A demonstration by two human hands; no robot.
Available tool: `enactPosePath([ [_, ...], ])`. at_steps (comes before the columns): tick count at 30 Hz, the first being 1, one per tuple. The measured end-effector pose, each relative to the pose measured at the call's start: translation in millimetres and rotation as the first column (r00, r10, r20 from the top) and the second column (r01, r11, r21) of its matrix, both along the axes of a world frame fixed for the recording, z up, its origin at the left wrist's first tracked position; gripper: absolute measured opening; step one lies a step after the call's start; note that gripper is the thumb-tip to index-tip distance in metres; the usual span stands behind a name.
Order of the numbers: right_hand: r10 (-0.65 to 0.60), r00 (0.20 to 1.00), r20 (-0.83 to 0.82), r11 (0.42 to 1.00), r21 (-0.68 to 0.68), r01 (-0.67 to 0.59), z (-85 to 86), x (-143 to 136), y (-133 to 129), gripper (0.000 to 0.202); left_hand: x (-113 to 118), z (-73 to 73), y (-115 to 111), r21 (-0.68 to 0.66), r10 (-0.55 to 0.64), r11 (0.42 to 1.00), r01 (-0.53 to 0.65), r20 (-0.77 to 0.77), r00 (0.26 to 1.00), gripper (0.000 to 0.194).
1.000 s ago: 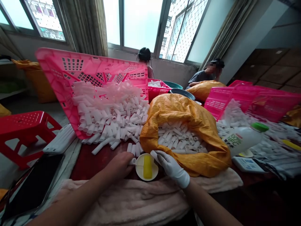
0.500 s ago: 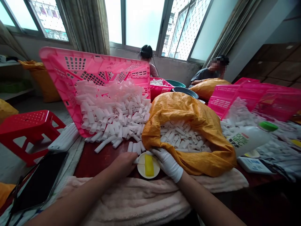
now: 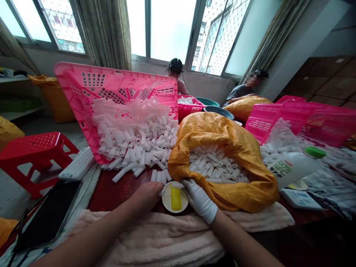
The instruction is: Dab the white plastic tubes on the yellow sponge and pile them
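A small round white dish with a yellow block on it sits between my hands at the table's front edge. My left hand, bare, is closed at the dish's left rim with a short white tube at its fingertips. At the right rim is my right hand in a white glove, fingers bent together beside the sack's edge; what they pinch, if anything, is hidden. Several white tubes stand in a row behind the dish. An orange woven sack, its mouth open, shows many more tubes inside.
A tilted pink basket spills white tubes onto the table at left. At right lie a green-capped bottle and a white box-like device. A towel covers the front edge. A phone and red stool are left. Two people sit opposite.
The view has tipped slightly, so the background sits lower. My gloved right hand has moved slightly right and down relative to the dish. My left hand stays at the dish's left rim.
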State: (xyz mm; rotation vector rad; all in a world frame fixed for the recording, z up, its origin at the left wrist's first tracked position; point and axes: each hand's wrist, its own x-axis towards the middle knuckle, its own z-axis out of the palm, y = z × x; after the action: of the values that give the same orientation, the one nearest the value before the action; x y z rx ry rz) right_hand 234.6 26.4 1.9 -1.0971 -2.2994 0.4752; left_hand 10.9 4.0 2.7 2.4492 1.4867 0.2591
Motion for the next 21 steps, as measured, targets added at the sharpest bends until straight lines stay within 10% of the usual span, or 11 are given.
enactPosePath([
  [21, 0.195, 0.967, 0.162, 0.967, 0.130, -0.217, 4.9, 16.6, -7.6, 0.029, 0.2, 1.6, -0.8, 0.050, -0.002, 0.999, 0.003, -0.004, 1.000, 0.014],
])
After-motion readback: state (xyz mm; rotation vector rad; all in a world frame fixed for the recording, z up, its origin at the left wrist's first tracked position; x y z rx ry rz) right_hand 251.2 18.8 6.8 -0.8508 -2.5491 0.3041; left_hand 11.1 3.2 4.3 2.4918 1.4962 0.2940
